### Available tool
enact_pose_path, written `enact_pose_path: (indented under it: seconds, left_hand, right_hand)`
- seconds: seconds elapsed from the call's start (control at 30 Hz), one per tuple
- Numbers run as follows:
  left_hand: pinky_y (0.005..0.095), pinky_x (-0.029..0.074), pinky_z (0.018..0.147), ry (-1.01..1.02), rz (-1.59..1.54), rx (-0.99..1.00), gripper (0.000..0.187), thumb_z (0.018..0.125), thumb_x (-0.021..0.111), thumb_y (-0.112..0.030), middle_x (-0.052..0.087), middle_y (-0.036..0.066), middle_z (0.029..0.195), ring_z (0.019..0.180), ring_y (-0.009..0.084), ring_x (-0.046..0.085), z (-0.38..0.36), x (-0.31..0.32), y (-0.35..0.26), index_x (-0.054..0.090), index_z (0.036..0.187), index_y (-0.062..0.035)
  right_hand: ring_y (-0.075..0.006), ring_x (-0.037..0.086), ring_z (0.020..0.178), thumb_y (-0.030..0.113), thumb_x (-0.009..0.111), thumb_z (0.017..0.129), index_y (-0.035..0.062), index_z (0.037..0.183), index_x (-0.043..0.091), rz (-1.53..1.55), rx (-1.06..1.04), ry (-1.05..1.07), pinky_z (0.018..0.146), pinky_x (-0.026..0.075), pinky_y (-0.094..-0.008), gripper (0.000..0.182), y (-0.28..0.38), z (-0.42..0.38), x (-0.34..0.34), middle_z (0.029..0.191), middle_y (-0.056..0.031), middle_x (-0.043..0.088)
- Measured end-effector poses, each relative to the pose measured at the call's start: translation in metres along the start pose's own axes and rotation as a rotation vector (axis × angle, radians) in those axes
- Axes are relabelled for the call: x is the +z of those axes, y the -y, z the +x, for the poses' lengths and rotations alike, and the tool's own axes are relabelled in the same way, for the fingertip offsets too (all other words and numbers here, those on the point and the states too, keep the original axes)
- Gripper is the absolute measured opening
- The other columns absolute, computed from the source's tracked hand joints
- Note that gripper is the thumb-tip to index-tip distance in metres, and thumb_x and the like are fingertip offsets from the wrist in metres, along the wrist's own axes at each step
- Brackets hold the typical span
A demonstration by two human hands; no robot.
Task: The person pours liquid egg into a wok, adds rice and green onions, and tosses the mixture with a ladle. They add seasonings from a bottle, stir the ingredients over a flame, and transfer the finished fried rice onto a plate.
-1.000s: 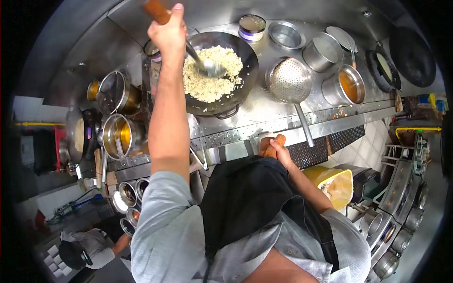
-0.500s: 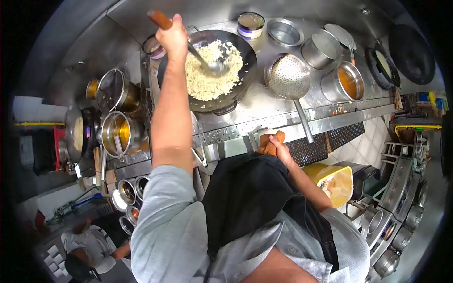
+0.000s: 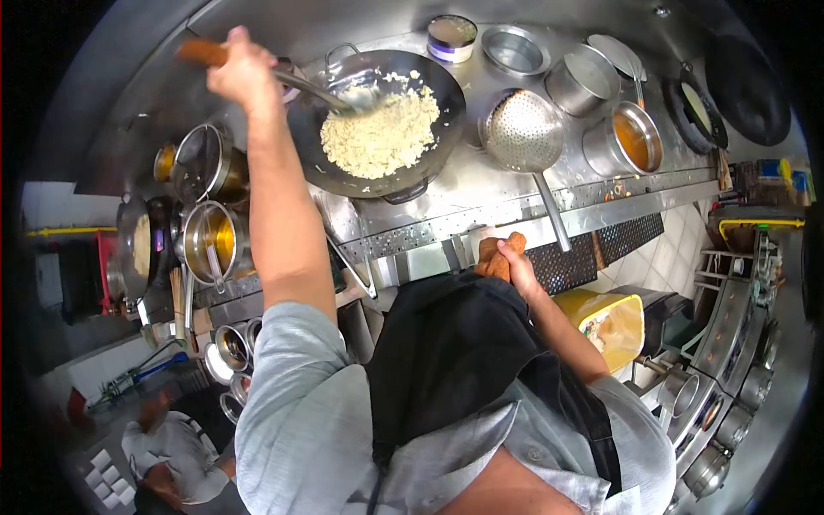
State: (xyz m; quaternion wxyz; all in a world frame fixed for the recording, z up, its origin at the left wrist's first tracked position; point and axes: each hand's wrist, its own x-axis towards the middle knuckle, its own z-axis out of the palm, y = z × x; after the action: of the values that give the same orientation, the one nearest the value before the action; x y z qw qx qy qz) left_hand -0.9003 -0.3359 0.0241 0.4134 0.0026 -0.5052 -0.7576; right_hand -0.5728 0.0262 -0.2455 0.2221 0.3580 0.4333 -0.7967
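My left hand is wrapped round the wooden handle of a metal spatula. Its blade, blurred by motion, touches the left edge of a heap of pale rice in a wide black wok. In front of the counter, close to my apron, my right hand is closed on a brown bundle that looks like a folded cloth. The fingers of that hand are partly hidden.
Right of the wok lie a perforated skimmer, a steel pot and a pot of orange liquid. A tin and steel bowl stand behind. Oil pots are left. A yellow bin stands right; another person works lower left.
My left hand has swung left with the spatula, bringing its blade from the middle of the rice to the left edge. The rice is heaped more closely. My right hand has hardly moved.
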Motion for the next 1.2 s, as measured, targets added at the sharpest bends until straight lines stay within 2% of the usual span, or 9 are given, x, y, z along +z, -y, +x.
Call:
enact_pose_path:
  seconds: [0.17, 0.27, 0.43, 0.57, 0.73, 0.83, 0.93, 1.07, 1.2]
  left_hand:
    - [0.0331, 0.037, 0.041, -0.031, 0.078, -0.249, 0.019, 0.090, 0.058, -0.004, 0.041, -0.001, 0.052, 0.039, 0.0126, 0.036, -0.015, -0.034, 0.030, 0.044, 0.080, -0.0096]
    - [0.0320, 0.035, 0.041, 0.058, -0.041, -0.338, 0.023, 0.092, 0.058, -0.006, 0.036, -0.003, 0.051, 0.039, 0.0103, 0.033, -0.035, -0.014, -0.040, 0.045, 0.074, -0.0130]
    - [0.0274, 0.036, 0.041, 0.147, 0.164, -0.133, 0.031, 0.093, 0.061, -0.009, 0.042, -0.001, 0.050, 0.041, 0.0095, 0.040, -0.136, -0.004, -0.043, 0.047, 0.066, -0.0117]
    - [0.0253, 0.037, 0.041, 0.170, 0.037, -0.174, 0.023, 0.092, 0.066, -0.010, 0.050, 0.000, 0.057, 0.044, 0.0088, 0.046, -0.102, -0.016, 0.019, 0.047, 0.079, -0.0063]
    - [0.0255, 0.036, 0.042, 0.220, 0.161, -0.041, 0.023, 0.091, 0.068, -0.011, 0.051, -0.002, 0.059, 0.045, 0.0072, 0.044, -0.110, -0.016, -0.027, 0.050, 0.076, -0.0078]
    - [0.0253, 0.038, 0.044, 0.365, 0.343, 0.116, 0.022, 0.088, 0.069, -0.009, 0.053, 0.000, 0.056, 0.045, 0.0097, 0.049, -0.111, -0.037, 0.062, 0.053, 0.072, -0.0075]
    - [0.0253, 0.038, 0.044, 0.235, 0.223, -0.079, 0.020, 0.088, 0.069, -0.008, 0.053, 0.000, 0.056, 0.045, 0.0096, 0.049, -0.073, -0.016, 0.024, 0.055, 0.073, -0.0067]
    - [0.0268, 0.031, 0.041, 0.119, 0.091, 0.043, 0.028, 0.089, 0.068, -0.009, 0.047, -0.001, 0.052, 0.042, 0.0080, 0.040, -0.056, -0.035, -0.034, 0.052, 0.066, -0.0082]
    - [0.0299, 0.036, 0.039, 0.097, -0.058, -0.135, 0.023, 0.090, 0.062, -0.005, 0.043, 0.003, 0.052, 0.039, 0.0119, 0.038, -0.051, -0.035, 0.028, 0.046, 0.074, -0.0053]
  right_hand:
    - [-0.0301, 0.066, 0.091, 0.039, 0.063, 0.092, -0.0052, 0.125, 0.049, 0.025, 0.014, 0.070, 0.083, 0.056, -0.0409, 0.057, -0.008, 0.000, -0.005, 0.106, -0.0196, 0.063]
    - [-0.0289, 0.067, 0.089, 0.040, 0.064, 0.091, -0.0066, 0.122, 0.051, 0.003, 0.066, 0.047, 0.080, 0.056, -0.0400, 0.058, -0.006, -0.001, -0.004, 0.105, -0.0184, 0.064]
    - [-0.0277, 0.066, 0.091, 0.043, 0.060, 0.093, -0.0044, 0.124, 0.050, 0.070, 0.103, 0.142, 0.082, 0.056, -0.0392, 0.057, 0.002, -0.001, 0.011, 0.107, -0.0171, 0.064]
    - [-0.0283, 0.066, 0.094, 0.045, 0.058, 0.094, -0.0048, 0.127, 0.049, 0.069, 0.098, 0.221, 0.086, 0.055, -0.0407, 0.061, 0.011, 0.007, 0.034, 0.111, -0.0175, 0.064]
    - [-0.0276, 0.066, 0.098, 0.049, 0.058, 0.094, -0.0036, 0.125, 0.050, -0.004, -0.007, 0.201, 0.088, 0.055, -0.0402, 0.062, 0.013, 0.033, 0.061, 0.111, -0.0158, 0.063]
    - [-0.0249, 0.065, 0.094, 0.051, 0.058, 0.093, 0.0005, 0.125, 0.049, 0.008, -0.002, 0.265, 0.079, 0.056, -0.0373, 0.060, 0.018, 0.046, 0.093, 0.109, -0.0150, 0.063]
    - [-0.0170, 0.063, 0.062, 0.059, 0.050, 0.093, 0.0007, 0.118, 0.056, -0.324, -0.030, 0.295, 0.041, 0.045, -0.0284, 0.064, 0.041, 0.058, 0.121, 0.089, -0.0098, 0.066]
    - [-0.0147, 0.059, 0.053, 0.063, 0.045, 0.093, 0.0025, 0.108, 0.061, -0.413, -0.050, 0.226, 0.033, 0.038, -0.0272, 0.064, 0.051, 0.078, 0.160, 0.076, -0.0062, 0.064]
    - [-0.0143, 0.057, 0.052, 0.060, 0.049, 0.092, 0.0067, 0.101, 0.063, -0.367, -0.004, 0.175, 0.035, 0.038, -0.0277, 0.056, 0.050, 0.090, 0.183, 0.074, -0.0050, 0.065]
